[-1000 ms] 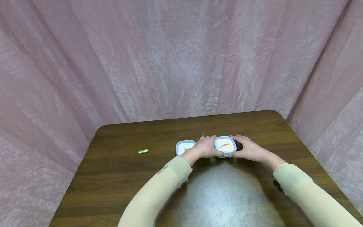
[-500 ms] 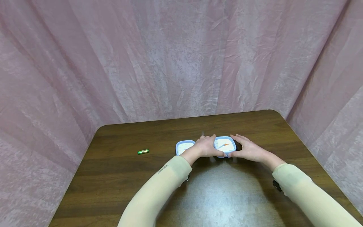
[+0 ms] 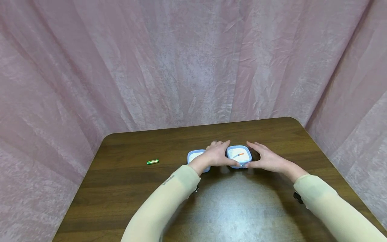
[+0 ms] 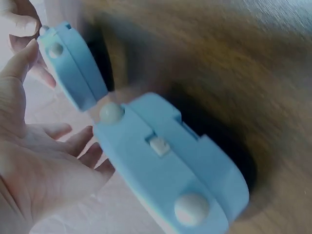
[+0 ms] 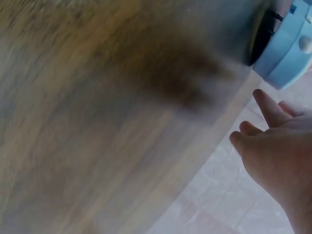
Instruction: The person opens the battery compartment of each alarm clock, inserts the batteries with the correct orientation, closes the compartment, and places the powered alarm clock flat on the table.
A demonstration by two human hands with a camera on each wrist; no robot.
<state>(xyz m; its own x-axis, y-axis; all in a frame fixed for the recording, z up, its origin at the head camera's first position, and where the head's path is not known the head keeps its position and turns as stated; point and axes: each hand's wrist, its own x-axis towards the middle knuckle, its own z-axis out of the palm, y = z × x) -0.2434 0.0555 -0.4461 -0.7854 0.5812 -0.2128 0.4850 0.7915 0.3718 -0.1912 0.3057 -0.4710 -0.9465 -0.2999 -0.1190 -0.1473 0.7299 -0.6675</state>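
Note:
Two small light-blue alarm clocks with white faces stand on the wooden table. The right clock [image 3: 239, 154], with an orange hand on its dial, stands between my two hands. My left hand [image 3: 215, 155] spreads its fingers and thumb at that clock's left side, the thumb tip by its lower edge. On the other side, my right hand [image 3: 267, 159] has its thumb at the lower right corner and its fingers extended beside the upper right. The left clock [image 3: 194, 155] is partly hidden behind my left hand and wrist; its white feet and a small switch show in the left wrist view.
A green battery [image 3: 153, 161] lies on the table to the left of the clocks. Pink curtains [image 3: 193, 67] hang behind the brown wooden table [image 3: 127, 195] and along its sides.
My left hand has drawn slightly left, its fingers coming away from the right clock and covering more of the left one. The right hand's fingers have loosened a little. The battery stays put.

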